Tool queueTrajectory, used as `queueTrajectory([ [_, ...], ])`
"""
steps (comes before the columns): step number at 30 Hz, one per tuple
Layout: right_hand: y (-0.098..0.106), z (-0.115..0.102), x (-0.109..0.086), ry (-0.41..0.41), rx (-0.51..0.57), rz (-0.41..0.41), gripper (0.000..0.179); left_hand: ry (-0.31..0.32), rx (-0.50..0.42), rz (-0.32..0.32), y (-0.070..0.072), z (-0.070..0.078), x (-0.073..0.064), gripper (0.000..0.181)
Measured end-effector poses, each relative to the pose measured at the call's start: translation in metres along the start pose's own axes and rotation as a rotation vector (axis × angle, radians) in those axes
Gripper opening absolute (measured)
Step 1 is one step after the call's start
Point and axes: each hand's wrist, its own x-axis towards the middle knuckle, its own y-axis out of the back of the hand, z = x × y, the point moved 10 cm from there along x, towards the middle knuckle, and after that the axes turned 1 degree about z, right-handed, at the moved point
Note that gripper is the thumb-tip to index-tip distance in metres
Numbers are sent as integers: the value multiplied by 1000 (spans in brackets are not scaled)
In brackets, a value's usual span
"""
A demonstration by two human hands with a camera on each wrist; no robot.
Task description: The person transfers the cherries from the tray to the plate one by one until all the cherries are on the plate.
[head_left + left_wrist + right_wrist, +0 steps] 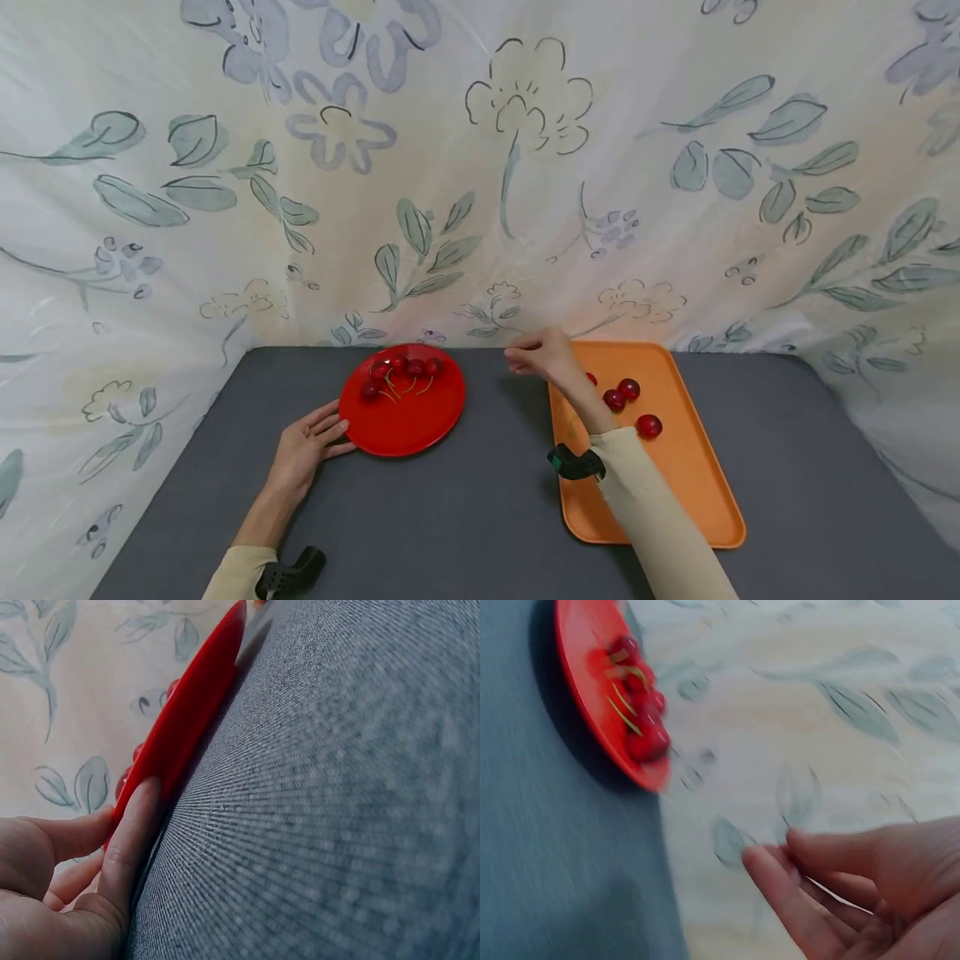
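My left hand (303,446) is at the left edge of a round red plate (405,429), its nearly straight fingers and thumb touching the rim. In the left wrist view, one digit lies along the plate's outer wall (184,742). Several red cherries (399,364) with green stems lie at the plate's far side. Over the far left corner of an orange tray (592,517) is my right hand (551,357), loosely bent, fingertips close together and nothing visible between them. Several dark red cherries (628,388) without visible stems lie in the tray, partly hidden by the right forearm.
The grey tabletop (450,517) carries the plate at left and the tray at right. Behind its far edge hangs a pale floral cloth (450,183), close to plate and tray. A dark band (577,462) sits on each wrist.
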Motion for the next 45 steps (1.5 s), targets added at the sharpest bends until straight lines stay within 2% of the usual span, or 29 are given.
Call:
queueTrajectory([
  [5, 23, 11, -10, 1, -48, -56, 26, 2, -3, 6, 1, -2, -3, 57],
  [8, 33, 19, -20, -27, -99, -45, 28, 3, -7, 8, 0, -2, -5, 57],
  [16, 56, 36, -56, -128, -346, 30, 28, -4, -16, 10, 0, -3, -6, 57],
  [19, 61, 41, -65, -148, -409, 62, 26, -3, -13, 11, 0, -2, -4, 57],
  [24, 56, 53, -73, -161, -495, 65, 27, 0, -5, 19, 1, -2, -2, 56],
  [33, 45, 70, -75, -212, -498, 58, 24, 6, 6, 22, 0, -2, -3, 55],
  [45, 53, 61, -80, -179, -510, 69, 20, -28, -15, -29, -2, 4, -4, 56],
])
